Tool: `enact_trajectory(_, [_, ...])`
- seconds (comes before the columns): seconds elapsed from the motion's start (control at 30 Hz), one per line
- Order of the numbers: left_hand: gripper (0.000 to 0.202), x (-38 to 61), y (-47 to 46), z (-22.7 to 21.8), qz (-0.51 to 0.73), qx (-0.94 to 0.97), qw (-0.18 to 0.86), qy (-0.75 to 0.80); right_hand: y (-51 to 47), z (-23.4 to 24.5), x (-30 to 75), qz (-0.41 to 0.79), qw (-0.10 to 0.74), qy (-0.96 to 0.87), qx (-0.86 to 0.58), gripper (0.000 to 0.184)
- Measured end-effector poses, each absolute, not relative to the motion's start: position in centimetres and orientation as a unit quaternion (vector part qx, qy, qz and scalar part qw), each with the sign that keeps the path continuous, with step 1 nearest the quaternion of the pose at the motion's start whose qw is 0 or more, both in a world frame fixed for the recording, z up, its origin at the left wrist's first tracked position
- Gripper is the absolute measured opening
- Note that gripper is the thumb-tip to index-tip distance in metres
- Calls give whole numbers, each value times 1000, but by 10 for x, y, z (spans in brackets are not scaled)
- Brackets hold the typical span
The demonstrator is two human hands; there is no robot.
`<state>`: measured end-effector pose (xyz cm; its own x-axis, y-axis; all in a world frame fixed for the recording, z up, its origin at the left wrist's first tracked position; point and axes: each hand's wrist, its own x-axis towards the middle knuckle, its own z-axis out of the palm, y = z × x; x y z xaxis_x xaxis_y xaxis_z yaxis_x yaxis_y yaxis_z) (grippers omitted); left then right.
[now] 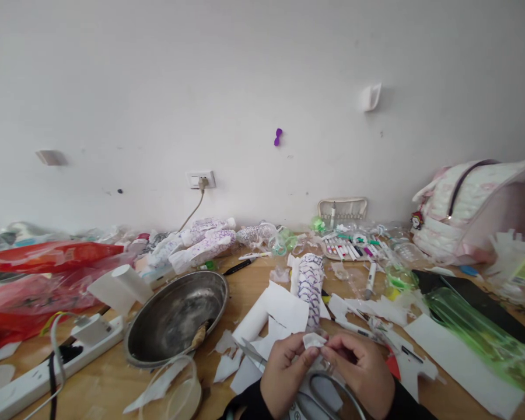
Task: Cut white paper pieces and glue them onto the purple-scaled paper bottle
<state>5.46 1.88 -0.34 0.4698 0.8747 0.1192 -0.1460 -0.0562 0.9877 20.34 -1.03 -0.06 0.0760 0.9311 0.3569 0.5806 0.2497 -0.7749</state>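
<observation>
A small scrap of white paper (314, 340) is pinched between my two hands near the front of the table. My left hand (285, 368) grips its left side with thumb and fingers. On the other side, my right hand (362, 368) has its fingertips closed at the scrap's right edge. Beneath my hands lies a pair of scissors (252, 353), its blades pointing up and left and its handles partly covered. Just beyond stands a white paper roll drawn with purple scale-like curves (310, 283). Cut white paper sheets (286, 306) lie around it.
A metal basin (179, 312) sits to the left, beside a power strip (15, 382) and red plastic bags (48, 256). Several markers (343, 249) lie at the back. To the right are a green plastic bottle (472, 321), a paper strip (464, 364) and a pale backpack (476, 216).
</observation>
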Motion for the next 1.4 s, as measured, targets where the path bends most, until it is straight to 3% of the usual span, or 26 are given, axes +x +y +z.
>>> enact_trajectory(0.17, [22, 57, 20, -4, 428, 533, 668, 293, -10, -1, 202, 148, 434, -673, -580, 27])
enact_trajectory(0.33, [29, 61, 23, -6, 439, 427, 743, 271, -12, 7, 203, 198, 462, -669, -548, 28])
enact_trajectory(0.5, [28, 62, 25, -8, 458, 394, 751, 265, -14, 13, 202, 233, 491, -646, -536, 27])
enact_trajectory(0.7, [26, 62, 25, -7, 461, 383, 759, 254, -10, 5, 204, 214, 427, -695, -537, 23])
enact_trajectory(0.93, [28, 65, 21, -3, 461, 399, 750, 258, -8, -2, 204, 226, 445, -714, -491, 17])
enact_trajectory(1.13, [29, 65, 15, -3, 463, 484, 685, 286, -9, 5, 204, 209, 414, -721, -515, 17])
enact_trajectory(1.27, [26, 62, 11, -4, 448, 614, 561, 328, -13, 6, 199, 187, 403, -725, -526, 25])
enact_trajectory(1.4, [28, 58, 8, -3, 408, 704, 439, 381, -16, 0, 193, 173, 459, -681, -544, 30])
